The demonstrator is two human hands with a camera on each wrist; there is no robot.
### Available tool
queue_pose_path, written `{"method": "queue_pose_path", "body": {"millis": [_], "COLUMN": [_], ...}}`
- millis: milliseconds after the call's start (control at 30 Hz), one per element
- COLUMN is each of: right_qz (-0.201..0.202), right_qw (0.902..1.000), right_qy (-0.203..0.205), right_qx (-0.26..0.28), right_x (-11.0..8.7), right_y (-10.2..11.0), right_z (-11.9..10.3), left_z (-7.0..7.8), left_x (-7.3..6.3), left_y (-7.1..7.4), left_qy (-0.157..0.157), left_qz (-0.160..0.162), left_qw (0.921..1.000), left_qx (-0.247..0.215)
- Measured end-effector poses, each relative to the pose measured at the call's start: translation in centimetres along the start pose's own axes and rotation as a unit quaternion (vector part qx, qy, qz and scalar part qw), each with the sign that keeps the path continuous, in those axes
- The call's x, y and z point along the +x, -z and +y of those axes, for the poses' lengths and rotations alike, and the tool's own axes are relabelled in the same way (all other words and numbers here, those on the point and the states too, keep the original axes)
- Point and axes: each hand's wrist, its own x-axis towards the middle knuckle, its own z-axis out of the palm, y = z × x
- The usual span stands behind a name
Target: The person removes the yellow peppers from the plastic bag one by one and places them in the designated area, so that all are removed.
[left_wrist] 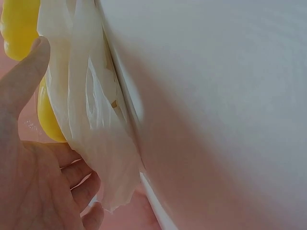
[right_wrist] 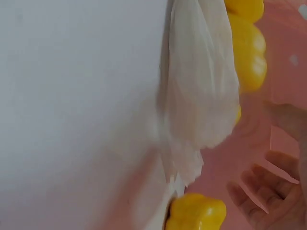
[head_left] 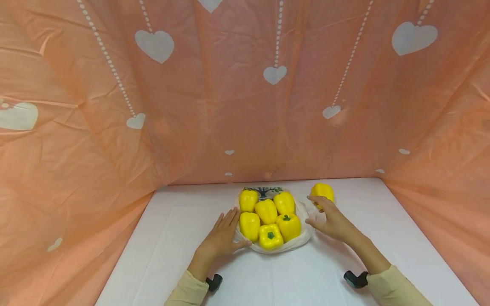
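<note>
Several yellow bell peppers (head_left: 266, 211) sit together in a thin white plastic bag (head_left: 298, 241) whose rim is folded low around them. My left hand (head_left: 221, 236) rests against the bag's left side, fingers extended; in the left wrist view its thumb and fingers touch the bag (left_wrist: 91, 96). On the right, my right hand (head_left: 334, 221) is held in the air with fingers loosely spread and nothing in them. It is nearest to a single yellow bell pepper (head_left: 323, 192) lying outside the bag, partly hidden behind the fingers. The right wrist view shows this loose pepper (right_wrist: 196, 212) apart from the fingertips.
A white-covered table (head_left: 172, 221) lies under everything. An orange curtain (head_left: 245, 127) with white hearts hangs behind it and at both sides. A printed tree design (head_left: 263, 192) shows at the bag's far edge. Each wrist wears a black device (head_left: 356, 279).
</note>
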Motion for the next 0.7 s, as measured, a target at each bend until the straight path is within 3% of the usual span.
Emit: {"method": "queue_pose_path", "body": {"millis": [367,700], "right_qz": [-0.008,-0.04], "right_qw": [0.9984,0.9983], "right_qy": [0.045,0.017], "right_qx": [0.033,0.038], "right_x": [-0.5,-0.4], "right_y": [-2.0,-2.7], "right_z": [-1.1,-1.8], "left_z": [0.1,0.0], "left_x": [0.0,0.1], "left_y": [0.0,-0.1], "left_qy": [0.003,0.004], "left_qz": [-0.001,0.002], "left_qw": [1.0,1.0], "left_qx": [0.0,0.002]}}
